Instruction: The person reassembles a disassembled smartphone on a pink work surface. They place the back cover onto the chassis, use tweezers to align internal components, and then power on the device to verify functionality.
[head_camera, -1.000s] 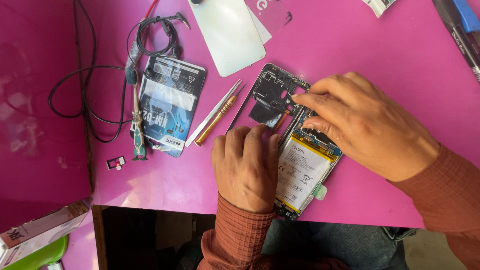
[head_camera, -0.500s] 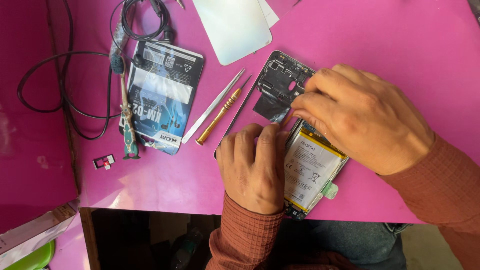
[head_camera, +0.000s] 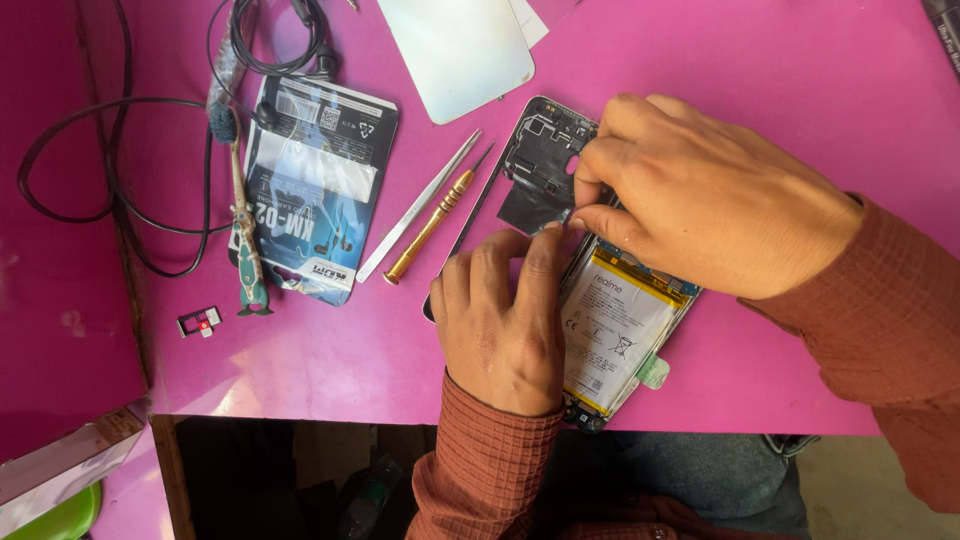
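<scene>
My left hand (head_camera: 500, 325) lies flat on the lower left part of the opened phone (head_camera: 590, 270), fingers pressed together and pointing up, the fingertips touching a dark foil flap near its middle. The phone sits at the near edge of the pink bench (head_camera: 780, 120), tilted, its back off, showing one pale, smooth rectangular battery (head_camera: 615, 330) with a yellow rim. My right hand (head_camera: 700, 195) comes over the phone's upper right, thumb and forefinger pinching at something small just above the battery; what it is I cannot tell. Just left of the phone lie two slim tools side by side: one pair of shiny steel tweezers (head_camera: 420, 205) and one screwdriver (head_camera: 432, 218) with a ribbed brass-coloured handle. Further left is one glossy printed packet (head_camera: 315, 185), a worn toothbrush (head_camera: 240, 215) along its edge, and a tiny card tray (head_camera: 198, 322) below that. Beyond the phone rest a pale rounded back cover (head_camera: 455, 50) and looped black cables (head_camera: 120, 150). Compared with half a second ago, my right hand's fingers have drawn closer together, and my left fingertips have reached further up the phone.
</scene>
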